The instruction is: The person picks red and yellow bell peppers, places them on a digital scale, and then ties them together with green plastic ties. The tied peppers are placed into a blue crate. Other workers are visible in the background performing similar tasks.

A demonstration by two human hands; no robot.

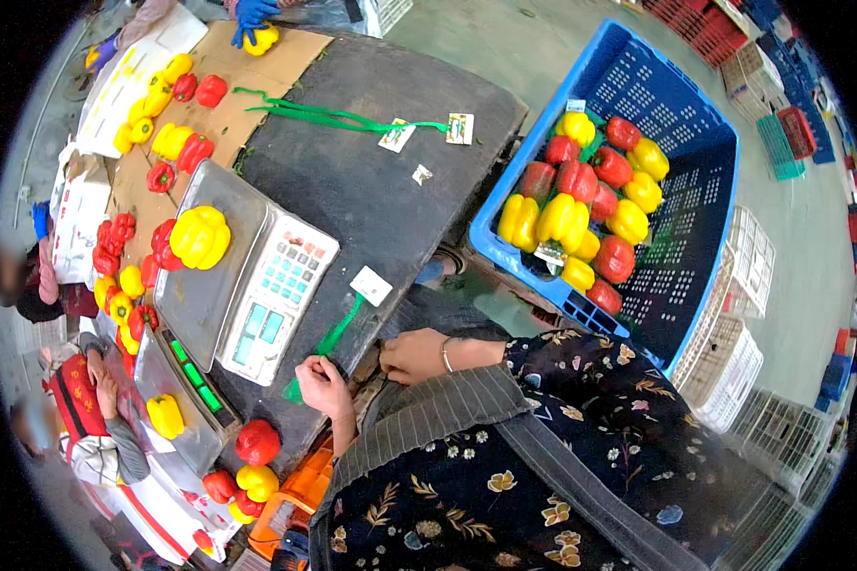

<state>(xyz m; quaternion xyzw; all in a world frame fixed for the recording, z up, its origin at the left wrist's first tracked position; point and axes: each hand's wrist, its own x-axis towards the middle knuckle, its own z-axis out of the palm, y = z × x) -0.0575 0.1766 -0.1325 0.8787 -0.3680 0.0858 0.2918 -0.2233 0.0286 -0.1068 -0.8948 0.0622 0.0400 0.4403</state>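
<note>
My left hand [324, 385] is closed on the lower end of a green mesh bag [338, 331] with a white label at its top. My right hand [408, 355] rests at the table's front edge, fingers curled; what is in them, if anything, is hidden. Beside the bag is a white scale [267, 305] with a yellow pepper [200, 236] and red peppers on its metal pan. Left of my left hand, a second scale [179, 447] carries a yellow pepper [165, 416]. Red and yellow peppers [257, 442] lie by it. More green bags with labels [333, 119] lie farther up the dark table.
A blue crate [695, 152] of bagged peppers stands at the right, white baskets [719, 371] beside it. Peppers line cardboard [133, 190] on the left. Co-workers sit across the table, a blue-gloved hand [252, 17] at the top, sleeved arms [119, 428] at left. An orange crate [300, 490] is below.
</note>
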